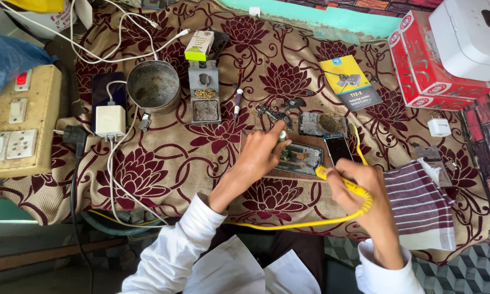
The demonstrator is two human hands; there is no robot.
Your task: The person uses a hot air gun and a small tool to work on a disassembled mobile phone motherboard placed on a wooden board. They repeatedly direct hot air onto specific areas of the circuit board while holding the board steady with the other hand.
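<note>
Phone board (pixel 301 158), opened up, is laid on a dark work mat (pixel 256 142) at the middle of the counter (pixel 163 163), which is covered by a beige cloth with maroon flowers. Left hand (pixel 264 149) is curled together on a small pale-tipped item at the board's left end; what that item is cannot be told. Right hand (pixel 359 185) is clamped on a yellow soldering handle (pixel 332 175), its yellow cable (pixel 288 224) looped back under the wrist. The tip is pointed at the board's lower right edge.

For the step in hand, as judged: the board is best pinned flat by the left hand, fingers kept off the hot end. The tip should be brought in at a shallow angle and touched to one joint only. Cable slack is best kept off the mat so the handle is not tugged.

Nearby: a second dark phone part (pixel 337 147) just right of the board, a loose frame (pixel 321 123) and small metal bits (pixel 275 113) above it, a grey tip-cleaner stand (pixel 204 92), a metal cup (pixel 153 86), a white charger (pixel 110 121), a striped towel (pixel 416 201) at the right.

Hard to make out: the exact contact point is hidden behind the right hand's fingers. Board detail is too small to read. A white appliance (pixel 471 35) on red boxes (pixel 427 68) is cut off at the top right.
</note>
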